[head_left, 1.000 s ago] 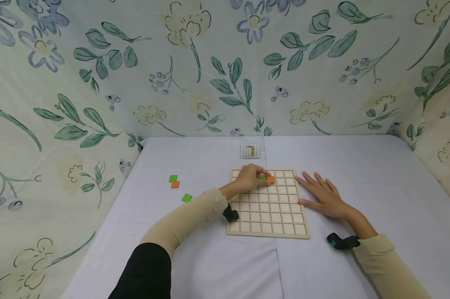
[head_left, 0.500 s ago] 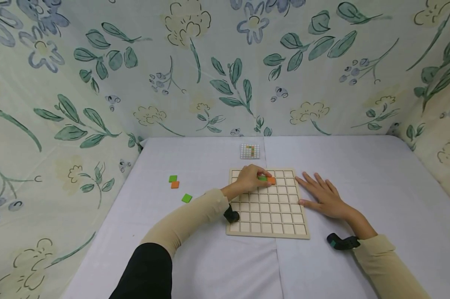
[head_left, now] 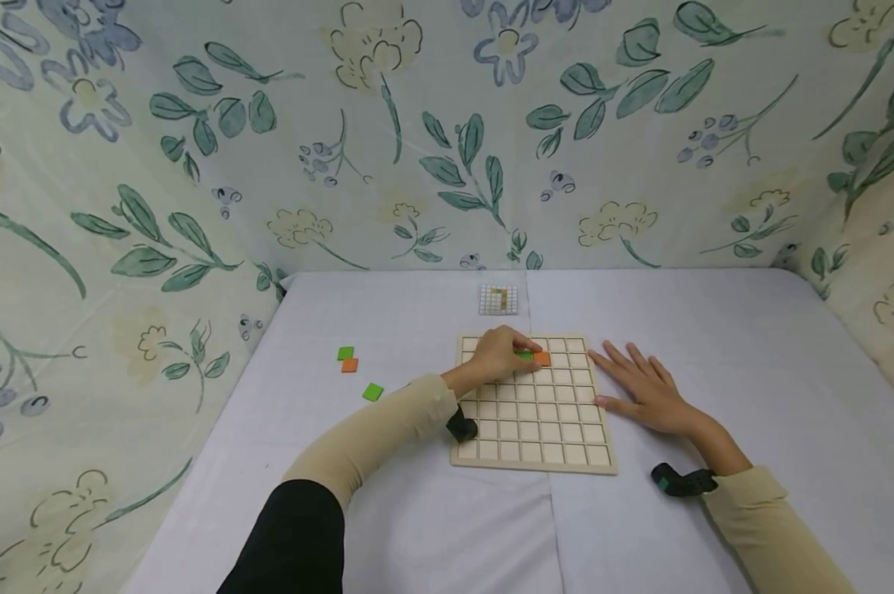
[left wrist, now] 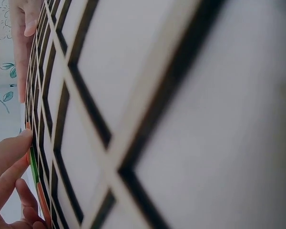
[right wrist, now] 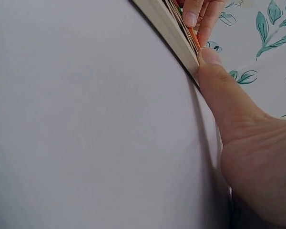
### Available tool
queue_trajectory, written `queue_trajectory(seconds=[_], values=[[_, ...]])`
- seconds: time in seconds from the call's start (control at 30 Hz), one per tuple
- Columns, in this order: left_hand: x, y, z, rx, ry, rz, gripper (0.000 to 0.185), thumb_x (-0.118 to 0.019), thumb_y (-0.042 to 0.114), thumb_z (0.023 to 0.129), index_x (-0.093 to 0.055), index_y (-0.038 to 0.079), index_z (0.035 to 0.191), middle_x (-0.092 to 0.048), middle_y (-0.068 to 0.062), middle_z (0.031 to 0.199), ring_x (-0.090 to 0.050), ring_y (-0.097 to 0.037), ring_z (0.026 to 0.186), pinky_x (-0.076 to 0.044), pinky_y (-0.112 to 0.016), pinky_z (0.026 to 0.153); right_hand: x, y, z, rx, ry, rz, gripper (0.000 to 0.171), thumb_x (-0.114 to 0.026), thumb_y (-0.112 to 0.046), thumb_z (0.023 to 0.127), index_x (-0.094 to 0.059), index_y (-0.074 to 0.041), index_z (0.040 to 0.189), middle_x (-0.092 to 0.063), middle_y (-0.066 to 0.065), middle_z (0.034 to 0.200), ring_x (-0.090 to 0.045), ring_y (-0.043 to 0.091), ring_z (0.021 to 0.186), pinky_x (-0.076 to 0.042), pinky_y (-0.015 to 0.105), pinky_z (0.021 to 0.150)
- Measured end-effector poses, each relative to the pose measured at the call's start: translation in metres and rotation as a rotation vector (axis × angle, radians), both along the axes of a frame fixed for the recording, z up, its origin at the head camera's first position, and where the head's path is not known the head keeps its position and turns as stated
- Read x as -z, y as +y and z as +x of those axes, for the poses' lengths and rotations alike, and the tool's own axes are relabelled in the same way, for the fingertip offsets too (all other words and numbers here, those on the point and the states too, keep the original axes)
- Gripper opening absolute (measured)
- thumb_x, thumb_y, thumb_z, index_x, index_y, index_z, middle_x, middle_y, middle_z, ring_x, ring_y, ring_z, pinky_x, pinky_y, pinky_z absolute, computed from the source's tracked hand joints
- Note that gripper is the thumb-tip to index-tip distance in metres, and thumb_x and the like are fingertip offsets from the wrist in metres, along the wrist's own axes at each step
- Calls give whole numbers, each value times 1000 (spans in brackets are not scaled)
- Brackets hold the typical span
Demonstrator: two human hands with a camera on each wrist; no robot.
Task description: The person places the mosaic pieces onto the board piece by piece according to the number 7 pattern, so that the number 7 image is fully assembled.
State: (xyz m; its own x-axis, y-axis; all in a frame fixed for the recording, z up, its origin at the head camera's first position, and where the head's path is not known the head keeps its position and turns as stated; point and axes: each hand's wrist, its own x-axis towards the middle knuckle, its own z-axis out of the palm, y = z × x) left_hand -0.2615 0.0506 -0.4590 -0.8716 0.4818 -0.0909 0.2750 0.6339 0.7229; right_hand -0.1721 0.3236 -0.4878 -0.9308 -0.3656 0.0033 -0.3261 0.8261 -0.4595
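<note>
Fingers of the left hand (head_left: 497, 356) are curled over a green tile (head_left: 523, 354) and an orange tile (head_left: 542, 359), which are pressed side by side into cells in the second row from the far edge of the wooden grid board (head_left: 534, 441). In the left wrist view the fingertips (left wrist: 9, 152) are seen against the thin edges of the orange and green pieces, at the board's surface. The right hand (head_left: 643, 390) is laid flat on the tabletop (head_left: 714, 346), fingers straight and spread, with nothing gripped; its thumb is set against the right edge of the board, as is confirmed in the right wrist view, where the thumb (right wrist: 219, 90) touches the board's rim. The two hands are kept apart, with several columns of the grid between them.

Three loose tiles are seen on the tabletop well to the left of the board: a green one (head_left: 345, 353) touching an orange one (head_left: 350, 365), and a second green one (head_left: 373, 392) a little nearer. A small pattern card (head_left: 498, 299) with a printed grid is placed just beyond the far edge of the board. Floral cloth (head_left: 447, 140) is hung around the scene.
</note>
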Motion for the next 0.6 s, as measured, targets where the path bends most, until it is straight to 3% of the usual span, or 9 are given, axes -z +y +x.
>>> queue_trajectory(seconds=[0.4,0.6], values=[[1,3,-6,-14,-24,-7,27,-85,27,82,-80,21,108,-70,5,116,-61,-10,100,-48,-24,81,0,2,-1,2,11,6,78,-62,-44,97,-25,-16,159,-11,22,163,2,49,147,5,68,109],[-3,0,-5,-18,-45,44,29,-86,26,80,-80,19,107,-70,4,112,-58,-8,91,-47,-23,75,0,2,0,-4,11,1,77,-62,-43,97,-25,-15,159,-11,23,163,2,49,147,5,68,109]])
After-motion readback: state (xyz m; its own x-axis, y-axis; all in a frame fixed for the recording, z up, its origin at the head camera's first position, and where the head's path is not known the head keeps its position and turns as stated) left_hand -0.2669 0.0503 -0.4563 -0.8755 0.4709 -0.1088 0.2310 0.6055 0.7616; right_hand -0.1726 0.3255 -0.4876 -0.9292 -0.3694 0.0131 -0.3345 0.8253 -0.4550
